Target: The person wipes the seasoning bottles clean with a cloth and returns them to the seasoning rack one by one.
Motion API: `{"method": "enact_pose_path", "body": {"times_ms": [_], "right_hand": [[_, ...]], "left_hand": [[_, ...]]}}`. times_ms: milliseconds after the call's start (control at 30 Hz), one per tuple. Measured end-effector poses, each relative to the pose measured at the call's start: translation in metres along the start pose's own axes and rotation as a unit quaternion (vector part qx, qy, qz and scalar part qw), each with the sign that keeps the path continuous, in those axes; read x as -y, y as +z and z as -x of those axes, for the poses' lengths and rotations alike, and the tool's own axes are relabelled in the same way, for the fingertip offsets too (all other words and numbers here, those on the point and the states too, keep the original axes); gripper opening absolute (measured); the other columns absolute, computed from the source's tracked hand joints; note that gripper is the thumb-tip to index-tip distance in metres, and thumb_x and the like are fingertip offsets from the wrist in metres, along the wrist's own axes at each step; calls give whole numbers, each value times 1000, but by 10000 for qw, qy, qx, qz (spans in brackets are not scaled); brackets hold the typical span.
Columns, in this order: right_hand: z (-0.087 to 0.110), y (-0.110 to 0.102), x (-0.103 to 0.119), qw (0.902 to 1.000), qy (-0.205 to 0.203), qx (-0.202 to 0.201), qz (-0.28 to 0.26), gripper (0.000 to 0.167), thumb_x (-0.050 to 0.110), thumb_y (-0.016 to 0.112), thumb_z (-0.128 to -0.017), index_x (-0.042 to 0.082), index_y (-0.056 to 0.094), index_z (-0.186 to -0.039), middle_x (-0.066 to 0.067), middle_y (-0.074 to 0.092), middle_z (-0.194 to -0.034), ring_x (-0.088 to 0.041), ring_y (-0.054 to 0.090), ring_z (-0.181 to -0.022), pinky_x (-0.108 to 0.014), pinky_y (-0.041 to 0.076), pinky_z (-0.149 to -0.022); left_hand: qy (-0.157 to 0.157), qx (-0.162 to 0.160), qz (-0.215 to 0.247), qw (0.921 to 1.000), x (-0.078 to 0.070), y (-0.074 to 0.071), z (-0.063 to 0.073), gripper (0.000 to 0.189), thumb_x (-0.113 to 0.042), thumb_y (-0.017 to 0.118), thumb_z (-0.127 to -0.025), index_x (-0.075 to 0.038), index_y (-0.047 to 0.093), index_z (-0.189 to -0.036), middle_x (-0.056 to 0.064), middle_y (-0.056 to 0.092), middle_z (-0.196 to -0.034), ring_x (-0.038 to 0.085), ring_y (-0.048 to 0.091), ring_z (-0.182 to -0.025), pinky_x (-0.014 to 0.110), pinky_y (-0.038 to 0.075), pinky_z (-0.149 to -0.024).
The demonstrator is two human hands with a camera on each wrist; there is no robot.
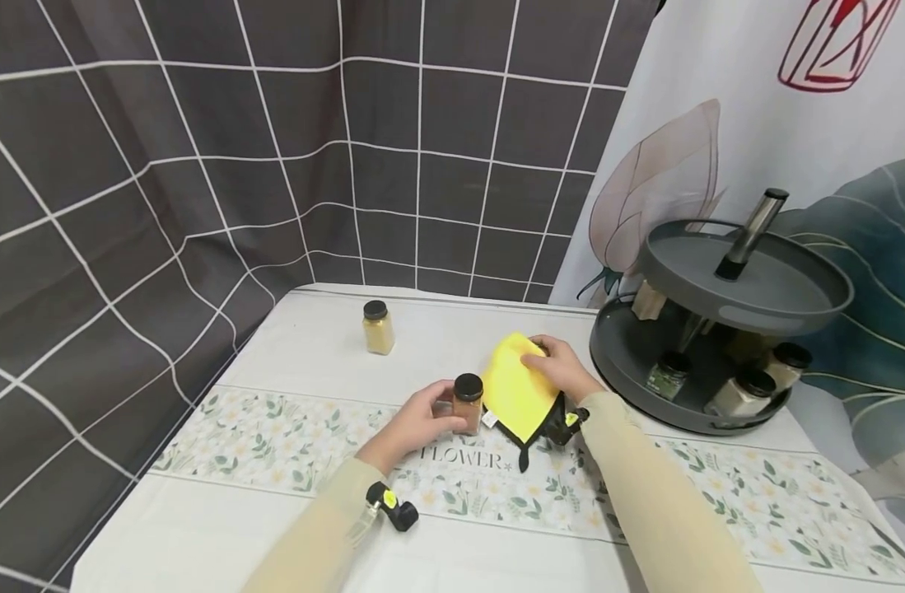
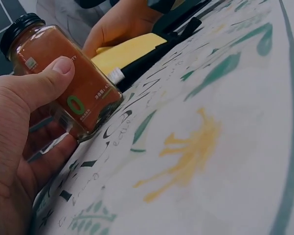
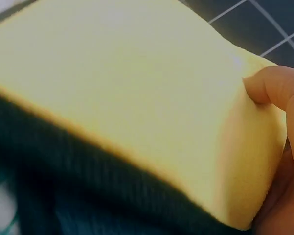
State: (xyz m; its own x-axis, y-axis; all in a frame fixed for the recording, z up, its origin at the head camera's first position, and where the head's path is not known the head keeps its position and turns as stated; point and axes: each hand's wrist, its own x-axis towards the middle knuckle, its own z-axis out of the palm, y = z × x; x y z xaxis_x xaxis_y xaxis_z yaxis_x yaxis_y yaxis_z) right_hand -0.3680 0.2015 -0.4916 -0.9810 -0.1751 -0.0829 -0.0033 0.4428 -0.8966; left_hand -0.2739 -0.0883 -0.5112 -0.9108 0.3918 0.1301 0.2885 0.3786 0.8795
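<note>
My left hand grips a square glass spice jar with a black lid and reddish-brown powder inside. In the left wrist view the thumb lies across the front of the jar, whose base is at the flowered tablecloth. Just right of it, my right hand pinches a yellow cloth with dark edging, a white tag and a dark loop. The right wrist view has the thumb on top of the cloth, the other fingers mostly hidden under it. The cloth's lower corner hangs toward the table.
A second jar, with yellowish powder and a black lid, stands farther back on the left. To the right is a two-tier dark grey turntable rack; several jars sit on its lower tier. A dark checked curtain hangs behind the table.
</note>
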Motion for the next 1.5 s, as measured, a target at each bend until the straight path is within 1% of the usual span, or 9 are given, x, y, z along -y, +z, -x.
{"method": "enact_pose_path", "body": {"times_ms": [267,500,667,733,900,967,1267,1333,1500], "right_hand": [[48,-23,29,9810,-1514,-682,1003,37,17,68,-95,6,63,-130,-16,64,-129,-31,63,-107,-46,56,-89],[89,-8,75,8900,-3819,-385,2462,28,6,71,-85,15,71,-111,1,67,-105,-15,58,-87,-35,53,-75],[91,22,84,8447,-4448,-415,2949,27,7,66,-80,13,71,-106,0,58,-99,-18,53,-89,-35,51,-75],[87,31,82,8507,-4276,-491,3017,26,9,63,-82,14,71,-106,0,55,-97,-18,50,-87,-33,48,-72],[84,30,73,9134,-3107,-674,2541,22,12,60,-87,14,68,-108,2,55,-99,-14,48,-79,-29,45,-65],[85,26,72,9234,-2928,-624,2402,20,11,61,-86,14,67,-105,3,56,-98,-13,48,-77,-29,45,-64],[94,40,81,8445,-4189,-379,3317,18,9,66,-81,11,68,-99,1,58,-96,-18,50,-87,-32,49,-73],[91,45,82,8561,-4030,-469,3202,18,9,65,-83,10,68,-101,0,58,-97,-19,50,-87,-33,49,-73],[82,45,72,9254,-2988,-901,2149,20,8,60,-86,10,68,-104,-2,60,-99,-18,51,-84,-33,47,-71]], "left_hand": [[26,-328,48,9994,-8,14,-7,62,-27,82,-85,-10,57,-139,7,63,-131,23,63,-117,38,52,-103],[156,-393,-248,9988,-18,32,-13,56,-31,81,-87,-13,61,-136,0,62,-128,16,62,-116,29,53,-101],[402,-379,-407,9976,-22,41,-14,53,-32,81,-87,-13,62,-133,0,62,-122,18,66,-111,27,55,-97],[534,-342,-631,9960,-23,41,-14,54,-33,80,-87,-12,61,-134,2,62,-122,19,67,-110,28,55,-96],[618,-310,-1183,9906,-23,41,-15,58,-36,77,-89,-9,58,-137,2,62,-126,18,64,-113,30,54,-99],[607,-330,-1251,9897,-23,42,-16,57,-36,78,-89,-9,59,-136,2,62,-126,18,64,-113,31,53,-100],[719,-263,-1026,9918,-20,45,-11,58,-40,79,-88,-12,58,-134,1,63,-118,15,67,-104,29,55,-95],[741,-210,-1174,9901,-19,45,-10,63,-40,78,-88,-12,54,-139,1,62,-120,15,67,-105,28,55,-95],[895,-263,-1676,9814,-17,44,-14,64,-40,75,-91,-11,51,-142,2,60,-127,16,63,-111,33,53,-100]]}}
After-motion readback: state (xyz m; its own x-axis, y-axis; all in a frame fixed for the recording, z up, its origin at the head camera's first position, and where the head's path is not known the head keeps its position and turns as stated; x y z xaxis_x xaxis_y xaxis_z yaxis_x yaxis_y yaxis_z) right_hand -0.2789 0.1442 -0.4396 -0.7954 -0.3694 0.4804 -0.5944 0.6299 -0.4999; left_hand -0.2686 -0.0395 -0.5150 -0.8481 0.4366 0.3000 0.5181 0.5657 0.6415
